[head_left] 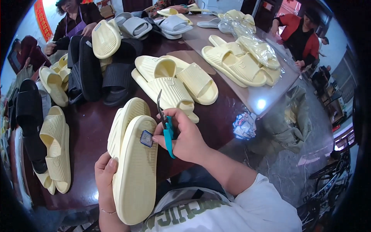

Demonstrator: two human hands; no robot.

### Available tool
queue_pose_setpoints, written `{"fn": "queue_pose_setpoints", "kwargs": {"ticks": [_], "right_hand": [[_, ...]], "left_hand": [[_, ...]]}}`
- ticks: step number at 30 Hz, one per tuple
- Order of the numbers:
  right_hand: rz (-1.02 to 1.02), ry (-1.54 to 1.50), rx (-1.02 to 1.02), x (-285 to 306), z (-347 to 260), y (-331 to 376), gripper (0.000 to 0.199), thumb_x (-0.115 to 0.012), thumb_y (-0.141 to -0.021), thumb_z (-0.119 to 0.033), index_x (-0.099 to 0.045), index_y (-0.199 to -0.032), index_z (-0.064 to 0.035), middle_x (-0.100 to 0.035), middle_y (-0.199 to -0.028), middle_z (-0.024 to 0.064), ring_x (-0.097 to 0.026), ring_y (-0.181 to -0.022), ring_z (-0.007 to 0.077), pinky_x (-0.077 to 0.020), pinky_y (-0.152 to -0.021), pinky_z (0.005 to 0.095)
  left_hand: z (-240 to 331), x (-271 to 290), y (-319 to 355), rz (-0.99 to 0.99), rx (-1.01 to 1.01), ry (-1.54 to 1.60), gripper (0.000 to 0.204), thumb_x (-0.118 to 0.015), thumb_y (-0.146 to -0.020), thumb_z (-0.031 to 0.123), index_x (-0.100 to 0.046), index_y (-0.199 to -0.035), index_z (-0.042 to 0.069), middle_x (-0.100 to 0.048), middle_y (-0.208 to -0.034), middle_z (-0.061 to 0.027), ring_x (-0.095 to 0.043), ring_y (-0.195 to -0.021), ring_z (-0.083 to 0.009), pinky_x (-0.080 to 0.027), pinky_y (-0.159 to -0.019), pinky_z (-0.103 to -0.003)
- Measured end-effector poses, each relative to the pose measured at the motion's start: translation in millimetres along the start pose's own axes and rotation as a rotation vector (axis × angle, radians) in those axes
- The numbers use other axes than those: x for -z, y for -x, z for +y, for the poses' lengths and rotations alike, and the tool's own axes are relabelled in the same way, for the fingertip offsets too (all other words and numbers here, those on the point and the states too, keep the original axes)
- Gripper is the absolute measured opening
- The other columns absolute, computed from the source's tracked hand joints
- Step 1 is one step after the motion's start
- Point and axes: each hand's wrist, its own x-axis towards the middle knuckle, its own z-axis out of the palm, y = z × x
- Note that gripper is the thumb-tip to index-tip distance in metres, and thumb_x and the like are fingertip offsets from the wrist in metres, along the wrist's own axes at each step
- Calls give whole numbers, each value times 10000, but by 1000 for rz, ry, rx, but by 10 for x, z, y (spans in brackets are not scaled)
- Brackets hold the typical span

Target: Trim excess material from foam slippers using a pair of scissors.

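My left hand (pixel 105 170) grips a pair of pale yellow slide sandals (pixel 137 181), held upright with one outsole facing me. On that sole, near its upper end, sits a small label with a blue border (pixel 146 138). My right hand (pixel 186 135) is closed round teal-handled scissors (pixel 168 138), their dark blades pointing up and away. Its thumb tip touches the label's right edge. Just beyond my hands, more pale yellow slides (pixel 170 91) lie in a heap on the dark red table (pixel 87 135).
Black slides (pixel 85 69) and yellow slides (pixel 58 150) lie to the left. A pile of small labels (pixel 244 125) rests near the table's right edge. Bagged yellow slides (pixel 259 54) lie at the far right, with a sack (pixel 284 127) below. Other people (pixel 299 34) work around the table.
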Motion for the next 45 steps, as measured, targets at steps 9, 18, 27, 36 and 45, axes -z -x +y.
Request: {"fn": "queue_pose_setpoints", "kwargs": {"ticks": [9,18,27,36,45], "right_hand": [[-1,57,93,-47,-28,175,462,-649,-751,-1,-362,-1110,-45,-552,-813,46,-547,-744,108,-469,-688,270],[163,130,72,-23,-8,113,438,-654,-760,-70,-374,-1097,-77,-532,-787,92,-555,-695,197,-457,-665,304],[189,117,119,-69,46,135,418,-644,-768,-61,-377,-1088,-77,-526,-799,94,-549,-695,203,-451,-659,311],[124,158,117,-35,25,122,420,-641,-766,-58,-375,-1090,-65,-534,-803,101,-559,-705,203,-450,-662,304],[105,183,124,-50,45,65,440,-663,-742,-88,-398,-1093,-80,-543,-818,94,-557,-716,206,-455,-685,301]], "left_hand": [[-57,-99,-29,99,-103,-106,308,-475,-878,182,-516,-1070,-55,-586,-931,-67,-552,-778,-99,-442,-688,-229],[-171,329,-211,-56,-108,-386,300,-434,-857,152,-501,-1073,-44,-573,-937,-76,-537,-793,-129,-434,-710,-262],[-135,426,-135,-26,-90,-356,366,-438,-914,246,-464,-1163,-21,-561,-1025,-107,-559,-871,-161,-457,-765,-290],[-225,605,-177,-77,-72,-283,358,-460,-911,233,-458,-1166,-18,-566,-1012,-86,-565,-839,-136,-466,-743,-262],[-116,389,-53,56,-89,-358,293,-459,-850,160,-507,-1059,-38,-573,-906,-59,-527,-764,-113,-434,-691,-252]]}}
